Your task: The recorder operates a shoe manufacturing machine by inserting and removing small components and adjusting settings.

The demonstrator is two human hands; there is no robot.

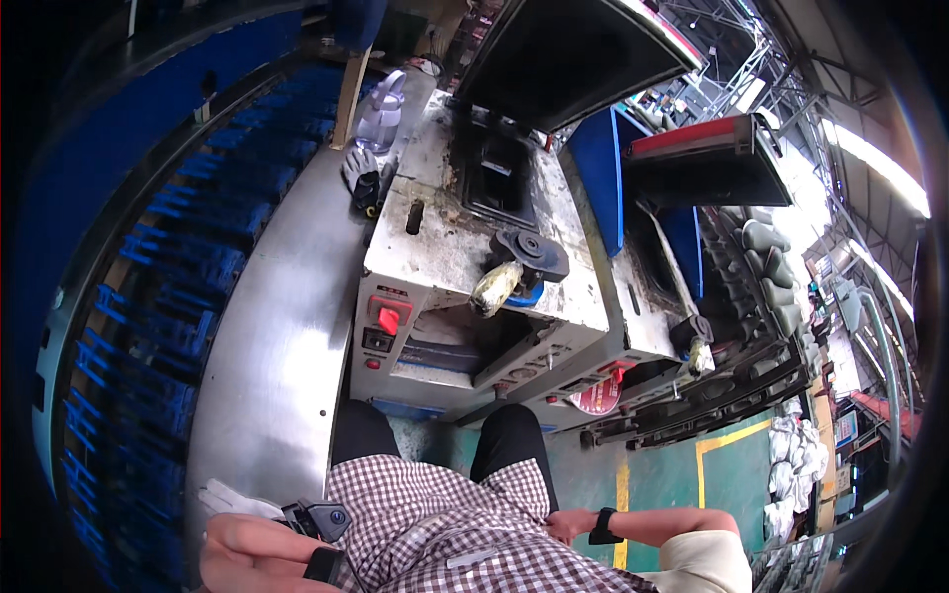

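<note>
My right hand rests against the side of the checked apron over my thigh. A black band circles that wrist, and the fingertips are hidden, so its grip cannot be made out. At the lower left, my bent left forearm reaches a black band; the hand beyond it does not show. Beside this forearm are a black device and a pale glove-like cloth at the metal table's edge. In front of my knees stands a worn machine with a tape-wrapped handle, untouched.
A steel worktop runs along the left, beside blue racks. Near the machine lie a grey-black glove and a clear plastic jug. Raised dark lids overhang. A second machine and racks of dark moulded pieces stand right.
</note>
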